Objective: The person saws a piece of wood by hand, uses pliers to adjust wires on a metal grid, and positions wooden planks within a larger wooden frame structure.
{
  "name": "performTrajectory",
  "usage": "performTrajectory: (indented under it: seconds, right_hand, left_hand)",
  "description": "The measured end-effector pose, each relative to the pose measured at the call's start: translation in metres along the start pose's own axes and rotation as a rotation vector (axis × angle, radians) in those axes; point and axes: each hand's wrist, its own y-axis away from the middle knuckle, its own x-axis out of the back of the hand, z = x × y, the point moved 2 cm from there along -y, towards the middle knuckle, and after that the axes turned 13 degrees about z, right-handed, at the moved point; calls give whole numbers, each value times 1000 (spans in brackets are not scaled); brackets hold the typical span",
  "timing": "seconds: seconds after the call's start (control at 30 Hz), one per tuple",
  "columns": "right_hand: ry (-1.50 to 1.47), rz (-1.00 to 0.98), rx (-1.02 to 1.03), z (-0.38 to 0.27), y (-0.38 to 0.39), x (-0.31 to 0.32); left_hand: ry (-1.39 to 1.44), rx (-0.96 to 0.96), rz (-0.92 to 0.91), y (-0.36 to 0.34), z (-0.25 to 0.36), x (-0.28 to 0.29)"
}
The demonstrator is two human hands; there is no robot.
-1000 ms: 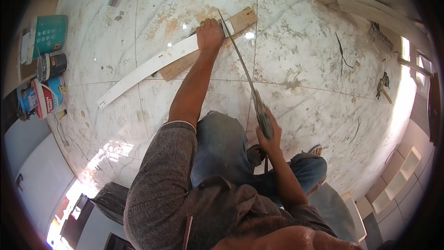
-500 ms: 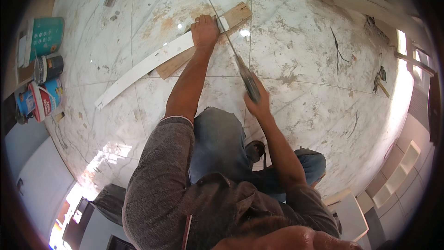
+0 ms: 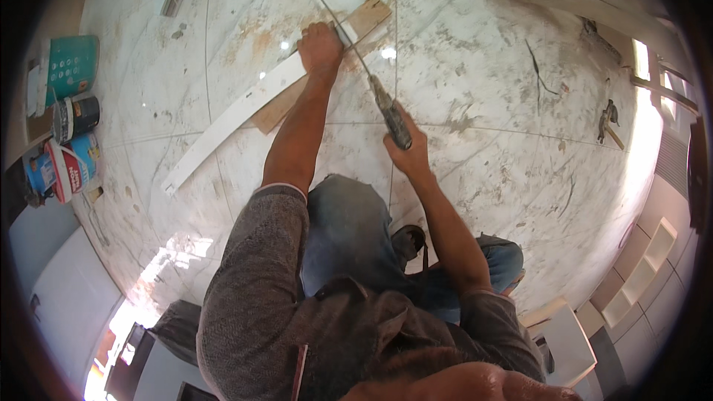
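Your right hand [image 3: 411, 148] and the handsaw [image 3: 381, 96] it grasps have shifted far and left. At left, the teal bucket [image 3: 74, 67] and red-and-blue paint bucket [image 3: 65, 169] bear printed lettering. The white strip [image 3: 238, 111] runs near left to far right, over a brown board [image 3: 371, 16]. Your left hand [image 3: 321, 46] lies on it; whether grasping or only pressing, you cannot tell. The handsaw crosses the strip just right of this nearer hand.
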Motion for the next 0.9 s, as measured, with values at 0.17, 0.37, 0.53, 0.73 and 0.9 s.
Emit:
performTrajectory:
  seconds: [0.17, 0.37, 0.53, 0.73, 0.9]
  right_hand:
    - [139, 31, 236, 38, 93, 68]
    - [-88, 12, 66, 16, -17, -1]
    - [68, 3, 182, 48, 62, 53]
    - [-35, 9, 114, 36, 1, 19]
    - [32, 29, 153, 32, 17, 30]
  left_hand:
    - [18, 39, -61, -3, -5, 3]
    - [-3, -35, 17, -7, 4, -2]
    - [2, 0, 61, -7, -5, -1]
    - [-3, -68, 113, -9, 2, -1]
    - [27, 77, -121, -13, -1, -3]
